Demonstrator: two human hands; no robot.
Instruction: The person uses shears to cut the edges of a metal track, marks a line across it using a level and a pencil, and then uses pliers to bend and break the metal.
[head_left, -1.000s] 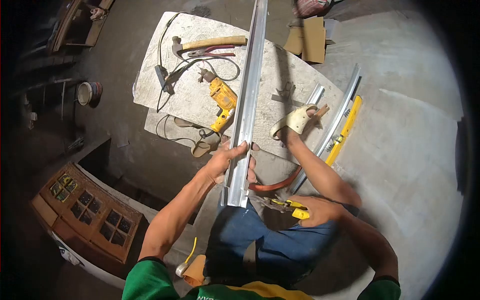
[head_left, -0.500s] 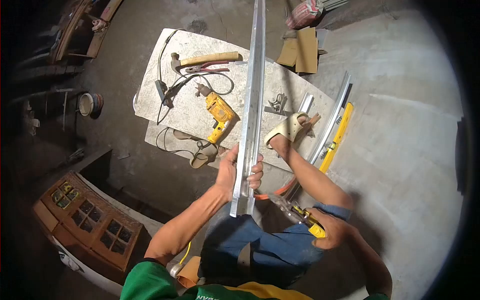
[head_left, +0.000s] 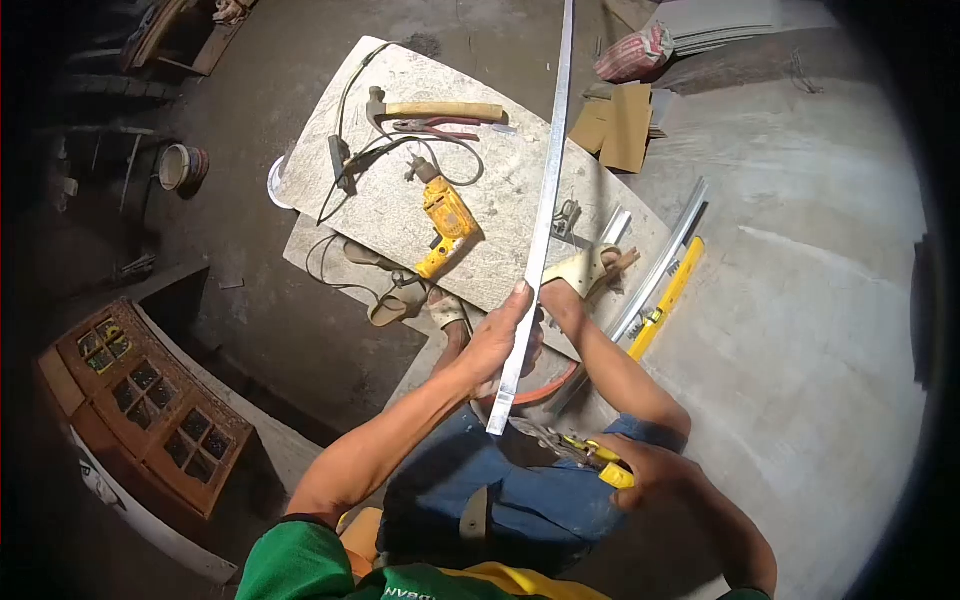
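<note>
A long metal channel (head_left: 545,220) runs from my lap up past the top of the view, its narrow side toward me. My left hand (head_left: 497,338) is wrapped round it near its lower end, thumb along the edge. In my right hand (head_left: 648,472) is a pair of yellow-handled tin snips (head_left: 565,443), gripped by the handles. Their jaws point left, right beside the channel's lower end, over my blue shorts (head_left: 540,510).
A white board (head_left: 400,190) on the floor bears a yellow drill (head_left: 448,220), a claw hammer (head_left: 430,110) and red-handled pliers (head_left: 437,128). To its right lie a yellow spirit level (head_left: 672,300) and more metal channels (head_left: 680,235). A brown wooden panel (head_left: 150,390) stands at the left.
My left hand has turned the channel from its open face to its narrow side, shifting its lower end right. The snips have moved left, their jaws now at that end.
</note>
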